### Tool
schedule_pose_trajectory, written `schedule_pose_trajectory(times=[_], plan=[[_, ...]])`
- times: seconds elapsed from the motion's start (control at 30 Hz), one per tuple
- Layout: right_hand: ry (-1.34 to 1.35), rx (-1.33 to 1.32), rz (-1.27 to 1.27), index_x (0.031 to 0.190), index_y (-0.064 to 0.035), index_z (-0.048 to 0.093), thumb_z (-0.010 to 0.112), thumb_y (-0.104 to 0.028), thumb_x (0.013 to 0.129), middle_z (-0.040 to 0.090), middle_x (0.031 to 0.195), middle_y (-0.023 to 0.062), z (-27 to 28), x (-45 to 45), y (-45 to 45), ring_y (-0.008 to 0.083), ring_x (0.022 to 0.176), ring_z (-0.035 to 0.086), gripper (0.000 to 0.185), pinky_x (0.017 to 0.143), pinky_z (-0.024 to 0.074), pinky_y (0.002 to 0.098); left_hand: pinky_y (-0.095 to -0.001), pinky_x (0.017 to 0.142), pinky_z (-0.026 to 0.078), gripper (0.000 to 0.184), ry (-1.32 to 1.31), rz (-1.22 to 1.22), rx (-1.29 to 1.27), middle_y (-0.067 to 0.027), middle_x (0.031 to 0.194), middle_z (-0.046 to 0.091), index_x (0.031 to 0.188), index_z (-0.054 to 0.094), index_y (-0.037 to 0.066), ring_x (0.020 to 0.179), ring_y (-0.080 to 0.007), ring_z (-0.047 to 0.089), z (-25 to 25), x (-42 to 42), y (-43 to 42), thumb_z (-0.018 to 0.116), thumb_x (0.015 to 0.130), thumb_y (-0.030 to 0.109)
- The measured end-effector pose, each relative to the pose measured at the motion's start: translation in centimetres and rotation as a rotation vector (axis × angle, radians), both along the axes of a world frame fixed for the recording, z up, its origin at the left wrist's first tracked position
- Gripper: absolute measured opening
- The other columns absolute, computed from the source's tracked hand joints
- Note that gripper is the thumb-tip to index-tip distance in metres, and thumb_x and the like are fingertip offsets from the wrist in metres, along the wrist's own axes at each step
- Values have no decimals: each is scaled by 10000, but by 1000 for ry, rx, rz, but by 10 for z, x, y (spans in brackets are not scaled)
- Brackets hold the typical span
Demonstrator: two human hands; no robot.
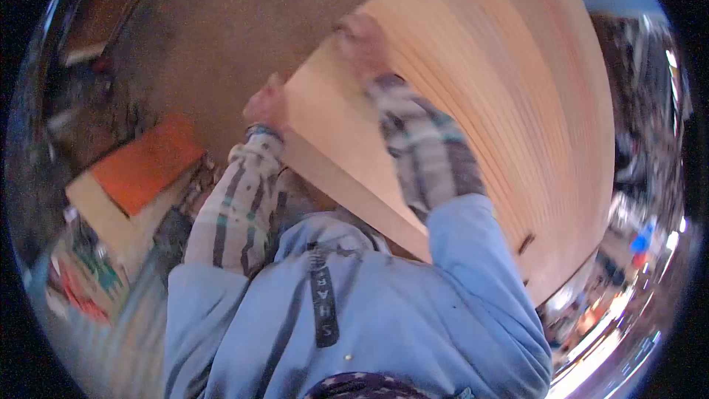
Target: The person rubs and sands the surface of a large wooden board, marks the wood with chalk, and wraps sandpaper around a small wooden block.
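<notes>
A large pale wooden panel [509,96] with visible grain fills the centre and right of the view, its narrow edge facing my body. My left hand [268,106] is closed on the panel's left corner, with the thumb raised. Farther up, my right hand [364,46] is at the far left edge, its fingers curled over that edge; motion blurs it. My right forearm lies across the panel's top face. Two small dark marks show near the panel's lower right part.
Brown floor [214,37] extends beyond the panel at the upper left. An orange board [148,162] rests on a pale board [111,214] at the left. Blurred clutter [628,266] lines the right side.
</notes>
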State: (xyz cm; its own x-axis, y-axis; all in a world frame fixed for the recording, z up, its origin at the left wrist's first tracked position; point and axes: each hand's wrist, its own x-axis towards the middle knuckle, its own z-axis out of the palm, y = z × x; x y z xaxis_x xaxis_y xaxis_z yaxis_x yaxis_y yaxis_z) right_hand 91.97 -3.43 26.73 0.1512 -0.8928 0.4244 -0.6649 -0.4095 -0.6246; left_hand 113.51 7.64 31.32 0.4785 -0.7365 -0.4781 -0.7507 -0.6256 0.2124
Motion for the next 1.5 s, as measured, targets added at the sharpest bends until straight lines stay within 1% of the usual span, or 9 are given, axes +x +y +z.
schedule_pose_trajectory(times=[0.07,0.33,0.53,0.63,0.73,0.8,1.03,1.33,1.5], plan=[[214,147,-33,945,-83,675,579,-194,847,642,947,110,67,-9,21,316,936,597,176,856,481,442,-502,978,435,729,1,-78,49,-192,1159,656,1147,682,84,1101,-391,606,-7,3,-2,250,944,635],[538,321,-425,835,-124,710,688,-133,790,633,785,51,110,-284,320,270,822,595,50,757,471,414,-507,962,440,720,45,-116,-80,-196,1164,654,1131,687,67,1102,-405,598,28,-5,3,203,985,579],[305,236,-321,892,-125,705,664,-235,806,632,824,88,95,-147,197,328,879,571,146,849,442,449,-491,989,424,744,-19,-70,-129,-183,1194,647,1167,675,68,1135,-394,582,36,23,-22,206,974,612],[119,60,-235,880,-124,676,618,-245,820,643,915,83,21,-65,99,310,969,575,147,884,442,450,-479,1005,413,765,-6,10,-166,-179,1210,642,1195,663,70,1159,-381,573,36,24,-32,201,965,635],[377,195,-99,882,-132,670,624,-247,827,645,916,75,88,-95,126,302,963,583,136,878,443,444,-463,1019,403,796,-57,33,-178,-180,1221,638,1228,646,73,1187,-366,561,29,23,-24,193,949,665],[127,101,-156,922,-145,680,635,-250,833,653,914,69,63,-178,198,297,963,583,145,869,441,433,-458,1024,400,807,-64,49,-191,-180,1225,637,1239,640,74,1197,-361,557,37,13,-21,190,944,676],[565,416,-580,903,-82,722,707,-97,805,623,824,91,134,-440,469,231,732,584,100,651,474,344,-469,983,430,857,-96,96,-239,-206,1201,639,1243,619,22,1125,-382,590,7,33,-23,215,921,707],[144,101,-159,969,-120,668,629,-162,784,640,965,113,70,-141,170,346,971,557,193,892,438,444,-467,976,443,857,-242,-39,-179,-207,1240,619,1220,630,13,1140,-380,586,8,51,-23,271,906,724],[333,156,-75,1025,-133,655,628,-203,836,619,1011,92,75,-213,254,313,985,558,204,905,427,432,-443,1028,410,860,81,136,-251,-178,1283,605,1259,614,31,1209,-359,550,6,50,-25,238,914,723]])
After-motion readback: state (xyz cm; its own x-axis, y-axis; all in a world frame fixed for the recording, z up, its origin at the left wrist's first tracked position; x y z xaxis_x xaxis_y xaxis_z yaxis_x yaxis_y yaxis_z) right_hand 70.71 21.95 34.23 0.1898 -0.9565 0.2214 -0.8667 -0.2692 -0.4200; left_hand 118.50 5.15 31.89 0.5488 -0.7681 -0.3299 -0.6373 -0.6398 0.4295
